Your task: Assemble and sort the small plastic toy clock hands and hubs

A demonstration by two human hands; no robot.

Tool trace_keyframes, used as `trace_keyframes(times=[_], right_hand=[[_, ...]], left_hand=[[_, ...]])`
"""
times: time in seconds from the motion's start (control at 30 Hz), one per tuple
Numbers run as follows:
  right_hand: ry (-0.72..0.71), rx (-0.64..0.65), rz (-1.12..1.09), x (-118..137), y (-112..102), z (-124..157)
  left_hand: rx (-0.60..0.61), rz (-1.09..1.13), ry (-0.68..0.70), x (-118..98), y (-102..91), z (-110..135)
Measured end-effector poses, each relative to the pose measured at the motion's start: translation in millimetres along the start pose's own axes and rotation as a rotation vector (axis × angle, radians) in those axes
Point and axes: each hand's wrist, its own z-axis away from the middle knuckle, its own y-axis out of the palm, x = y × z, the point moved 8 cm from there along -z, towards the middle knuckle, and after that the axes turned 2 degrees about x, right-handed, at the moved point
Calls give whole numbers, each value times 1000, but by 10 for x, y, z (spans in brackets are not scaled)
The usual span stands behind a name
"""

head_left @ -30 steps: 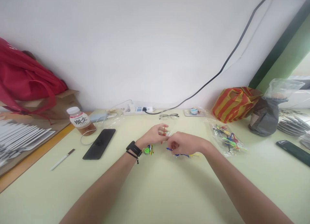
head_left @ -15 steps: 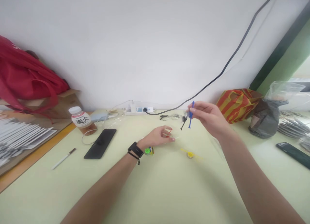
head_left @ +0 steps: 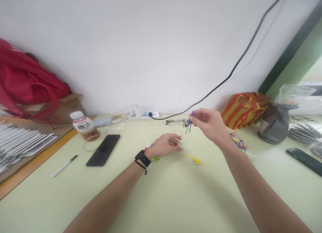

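My right hand (head_left: 207, 123), raised above the table, pinches a thin blue plastic piece (head_left: 190, 123) between thumb and fingers. A thin black piece (head_left: 186, 127) hangs beside it, partly blurred. Lower and to the left, my left hand (head_left: 168, 144) curls its fingers around a small clear and red plastic piece (head_left: 175, 142), whose exact shape is hard to make out. Below the two hands a yellow plastic piece (head_left: 197, 161) with thin arms and a round clear part lies on the table. Several small coloured pieces (head_left: 154, 158) are half hidden under my left wrist.
Eyeglasses (head_left: 173, 122) and a power strip (head_left: 143, 115) are near the wall. A bottle (head_left: 85, 126), black phone (head_left: 103, 150) and pen (head_left: 64, 166) occupy the left. Rightward are packaged coloured pieces (head_left: 241, 145), a striped bag (head_left: 243, 108), a grey bag (head_left: 274, 125) and a dark case (head_left: 305, 160).
My right hand has moved left and slightly down with the blue and black pieces. My left hand has barely shifted. More of the coloured pieces beside my right forearm now shows.
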Motion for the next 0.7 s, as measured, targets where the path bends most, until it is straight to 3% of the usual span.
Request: trace_keyframes(times=[0.13,0.27,0.4,0.5,0.6,0.7], right_hand=[[-41,21,186,65,27,13],[-41,49,231,83,50,14],[-70,5,229,89,3,14],[-99,-16,375,94,-13,30],[-101,61,601,47,53,50],[-100,185,691,-24,154,72]], left_hand=[[-3,13,14,-32,3,6],[-40,27,36,-40,-24,1],[-81,-9,60,-87,-73,-2],[-78,-23,66,-142,-88,17],[-11,-34,34,-147,-34,41],[0,-14,42,-156,1,55]])
